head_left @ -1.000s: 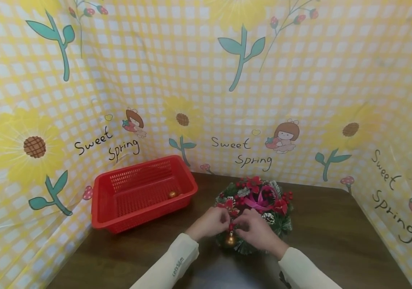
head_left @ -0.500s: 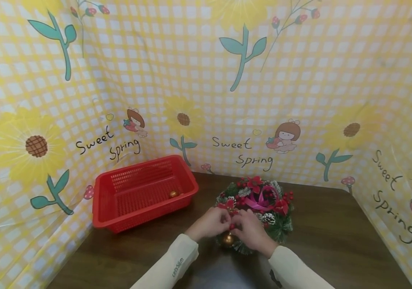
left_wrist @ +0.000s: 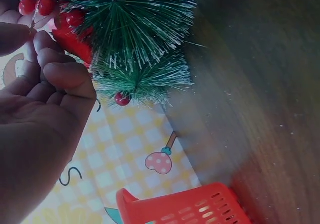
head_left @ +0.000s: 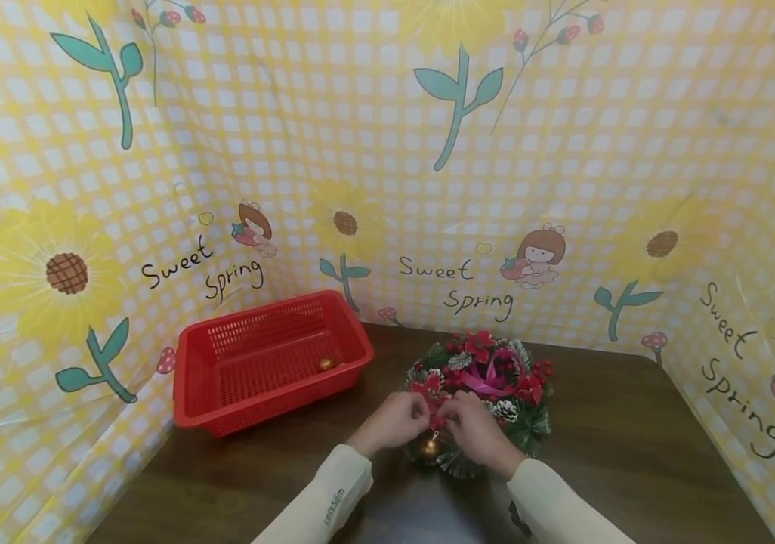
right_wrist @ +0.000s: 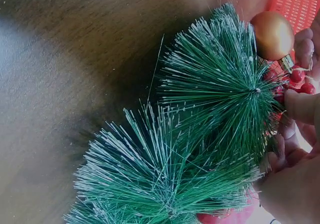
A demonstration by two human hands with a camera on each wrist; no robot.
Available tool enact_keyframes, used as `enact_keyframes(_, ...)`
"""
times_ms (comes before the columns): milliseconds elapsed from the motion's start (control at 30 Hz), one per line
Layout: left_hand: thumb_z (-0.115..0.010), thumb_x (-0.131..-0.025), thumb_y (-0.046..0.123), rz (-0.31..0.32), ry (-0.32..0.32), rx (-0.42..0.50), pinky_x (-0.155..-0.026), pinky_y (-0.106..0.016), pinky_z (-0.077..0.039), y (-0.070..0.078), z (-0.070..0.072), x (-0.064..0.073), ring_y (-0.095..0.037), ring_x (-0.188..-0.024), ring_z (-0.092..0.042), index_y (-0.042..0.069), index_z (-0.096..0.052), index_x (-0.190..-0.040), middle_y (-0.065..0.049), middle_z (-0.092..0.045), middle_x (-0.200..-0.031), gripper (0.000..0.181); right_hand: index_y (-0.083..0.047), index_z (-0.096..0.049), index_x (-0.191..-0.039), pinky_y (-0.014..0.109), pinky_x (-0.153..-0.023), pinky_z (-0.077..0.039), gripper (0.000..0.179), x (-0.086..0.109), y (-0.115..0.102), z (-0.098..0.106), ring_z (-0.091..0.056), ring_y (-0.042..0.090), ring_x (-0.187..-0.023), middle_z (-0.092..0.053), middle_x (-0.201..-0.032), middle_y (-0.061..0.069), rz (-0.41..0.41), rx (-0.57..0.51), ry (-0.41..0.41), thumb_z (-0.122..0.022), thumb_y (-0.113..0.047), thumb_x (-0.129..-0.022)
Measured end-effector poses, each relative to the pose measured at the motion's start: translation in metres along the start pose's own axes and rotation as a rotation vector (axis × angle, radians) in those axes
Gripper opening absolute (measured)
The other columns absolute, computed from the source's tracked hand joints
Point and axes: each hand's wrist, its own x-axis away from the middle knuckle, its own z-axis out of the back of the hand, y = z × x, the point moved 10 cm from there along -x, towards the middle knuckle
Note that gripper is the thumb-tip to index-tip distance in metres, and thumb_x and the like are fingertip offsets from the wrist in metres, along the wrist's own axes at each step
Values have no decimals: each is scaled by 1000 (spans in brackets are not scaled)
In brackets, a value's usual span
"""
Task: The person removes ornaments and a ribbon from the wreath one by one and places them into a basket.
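A green Christmas wreath (head_left: 465,468) with frosted needles, red flowers, pine cones and a purple ribbon lies on the table. At its near left edge hangs a gold bauble (head_left: 430,447), whose metal cap shows in the right wrist view. My left hand (head_left: 397,419) pinches the bauble's thin string (left_wrist: 33,24) between thumb and fingertips. Close beside it, my right hand (head_left: 479,432) holds a sprig of red berries (right_wrist: 297,75) with thumb and curled fingers. The fingers behind the berries are partly hidden. Both hands are over the wreath's edge, almost touching.
Left of the wreath stands a red perforated basket (head_left: 265,404) with a gold bauble (head_left: 325,364) in its right corner. A yellow checked cloth (head_left: 564,151) walls in the back and sides of the dark wooden table (head_left: 619,438).
My right hand came in toward the left hand, then drew back slightly. The hanging bauble shifted a little to the left. The wreath and basket stay put.
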Motion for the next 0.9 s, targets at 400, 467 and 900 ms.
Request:
enact_keyframes(400,-67,-85,18,4,-42,-7,-59,-27,-49,-7,-2,4,-15,-61,-57,16,-63,-82,4,-60,-70,6,-11,-68,-90,31,-65,-39,3,0,7,-2,-41,13,-77,-50,-81,-6,-74,-75,-52,-67,-12,-87)
enact_keyframes(467,-68,-84,20,22,-62,-2,-59,-28,-50,-9,-3,5,-16,-60,-58,17,-63,-80,4,-61,-69,7,-10,-67,-89,31,-65,-39,4,-1,7,0,-42,13,-76,-50,-80,-5,-82,-60,-49,-66,-13,-88)
enact_keyframes(900,-67,-85,14,-46,-1,-30,-53,-28,-47,-11,-10,-1,-13,-57,-54,16,-66,-91,5,-58,-68,6,-12,-64,-86,30,-64,-38,4,-1,12,-2,-41,13,-75,-47,-79,-6,-98,-9,-32,-68,-11,-86)
